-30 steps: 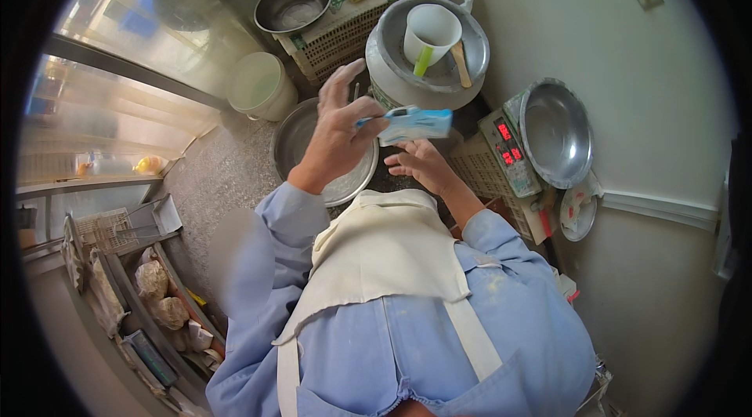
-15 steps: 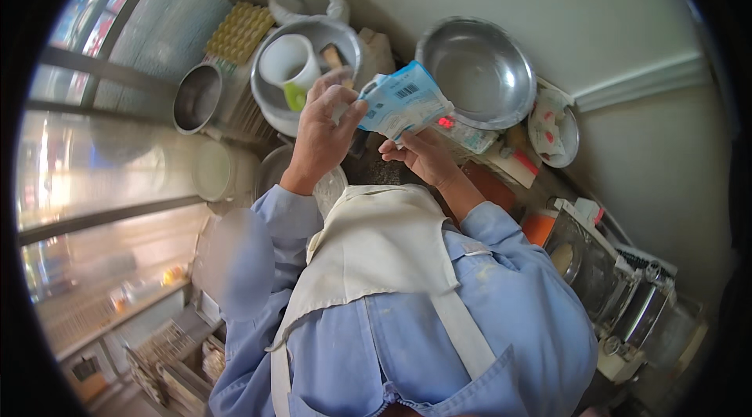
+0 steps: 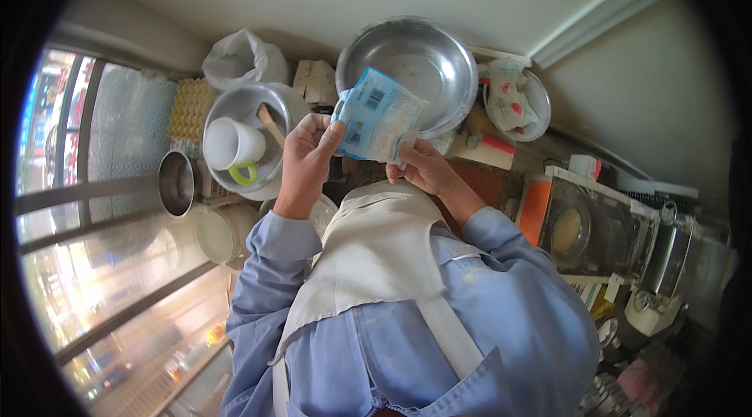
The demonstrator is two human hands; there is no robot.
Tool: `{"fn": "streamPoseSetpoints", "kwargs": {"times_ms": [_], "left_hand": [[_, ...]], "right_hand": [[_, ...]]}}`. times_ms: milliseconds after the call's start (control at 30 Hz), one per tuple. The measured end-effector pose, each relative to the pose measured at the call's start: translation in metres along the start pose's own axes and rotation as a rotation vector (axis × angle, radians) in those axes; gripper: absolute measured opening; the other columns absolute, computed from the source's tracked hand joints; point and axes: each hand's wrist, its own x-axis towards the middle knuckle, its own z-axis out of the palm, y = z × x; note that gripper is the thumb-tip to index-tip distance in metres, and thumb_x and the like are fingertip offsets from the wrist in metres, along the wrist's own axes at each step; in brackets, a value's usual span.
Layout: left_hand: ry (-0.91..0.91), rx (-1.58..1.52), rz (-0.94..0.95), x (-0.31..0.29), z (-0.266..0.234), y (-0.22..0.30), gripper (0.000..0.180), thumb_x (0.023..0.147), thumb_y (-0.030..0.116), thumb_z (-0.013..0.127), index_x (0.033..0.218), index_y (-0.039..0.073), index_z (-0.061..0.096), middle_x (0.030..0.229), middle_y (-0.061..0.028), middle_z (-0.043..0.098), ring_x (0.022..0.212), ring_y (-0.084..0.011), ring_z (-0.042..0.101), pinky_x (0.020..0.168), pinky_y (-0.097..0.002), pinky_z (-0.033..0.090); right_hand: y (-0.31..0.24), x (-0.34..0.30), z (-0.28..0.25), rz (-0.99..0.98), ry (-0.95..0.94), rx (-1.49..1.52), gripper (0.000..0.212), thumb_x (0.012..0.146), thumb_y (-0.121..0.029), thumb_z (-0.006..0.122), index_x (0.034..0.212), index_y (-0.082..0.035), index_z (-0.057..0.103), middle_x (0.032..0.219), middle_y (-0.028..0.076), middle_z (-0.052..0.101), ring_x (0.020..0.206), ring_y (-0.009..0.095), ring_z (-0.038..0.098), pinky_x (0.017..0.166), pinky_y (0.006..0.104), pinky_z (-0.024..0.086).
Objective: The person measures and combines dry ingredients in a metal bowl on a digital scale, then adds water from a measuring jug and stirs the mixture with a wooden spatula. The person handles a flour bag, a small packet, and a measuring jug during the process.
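Observation:
A blue and whitish plastic packet (image 3: 377,115) is held up in front of my apron, its printed face with a barcode turned toward me. My left hand (image 3: 307,158) pinches its left edge between thumb and fingers. At the lower right corner, my right hand (image 3: 429,172) grips the same packet. Whether the packet is torn open, I cannot tell. Beyond it stands a large steel basin (image 3: 446,52), partly hidden by the packet. To the left, another metal basin (image 3: 274,162) holds a white cup (image 3: 235,143) with a green handle and a wooden-handled tool (image 3: 271,124).
Egg trays (image 3: 192,107), a white bag (image 3: 247,64) and a steel pot (image 3: 178,182) stand at the left, beside the window. A bowl with packets (image 3: 536,107) sits at the far right. Nearer on the right is a metal roller machine (image 3: 662,260).
The view has swung, so the basins appear farther left. The packet has tilted, its right end dropping. Both hands keep hold of it.

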Motion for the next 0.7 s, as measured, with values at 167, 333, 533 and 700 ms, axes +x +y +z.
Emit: {"fn": "streamPoseSetpoints", "kwargs": {"times_ms": [167,333,533,700], "left_hand": [[-0.148,0.037,0.042,-0.002,0.009,0.014,0.011,0.086,0.016,0.052,0.085,0.004,0.051,0.077,0.0027,0.051,0.068,-0.0044,0.046,0.063,-0.0190,0.038],[-0.237,-0.155,0.000,-0.012,0.025,0.027,0.010,0.086,0.014,0.051,0.084,0.004,0.050,0.080,-0.0005,0.054,0.072,-0.0069,0.051,0.066,-0.0232,0.044],[-0.451,-0.231,-0.090,-0.025,0.048,0.034,0.010,0.087,0.014,0.049,0.090,0.005,0.050,0.090,-0.0050,0.058,0.084,-0.0132,0.056,0.076,-0.0285,0.046],[-0.536,-0.191,-0.111,-0.035,0.060,0.036,0.016,0.086,0.015,0.049,0.098,0.004,0.051,0.095,-0.0040,0.057,0.089,-0.0130,0.055,0.078,-0.0282,0.044]], "right_hand": [[0.006,-0.016,0.015,-0.182,0.150,0.087,0.045,0.083,-0.009,0.050,0.125,-0.008,0.034,0.094,0.012,0.057,0.078,0.022,0.057,0.067,0.0342,0.046],[0.018,-0.036,0.034,-0.388,0.147,-0.083,0.073,0.075,0.009,0.044,0.135,-0.020,0.015,0.120,0.011,0.043,0.083,0.021,0.055,0.072,0.0337,0.046],[0.040,-0.041,0.058,-0.563,0.438,-0.509,0.072,0.076,0.001,0.056,0.134,-0.017,0.018,0.121,0.003,0.042,0.094,0.016,0.050,0.075,0.0301,0.045],[0.031,-0.054,0.059,-1.016,0.722,-1.059,0.056,0.075,-0.007,0.064,0.125,-0.010,0.038,0.123,0.007,0.043,0.115,0.020,0.037,0.091,0.0312,0.036]]}}
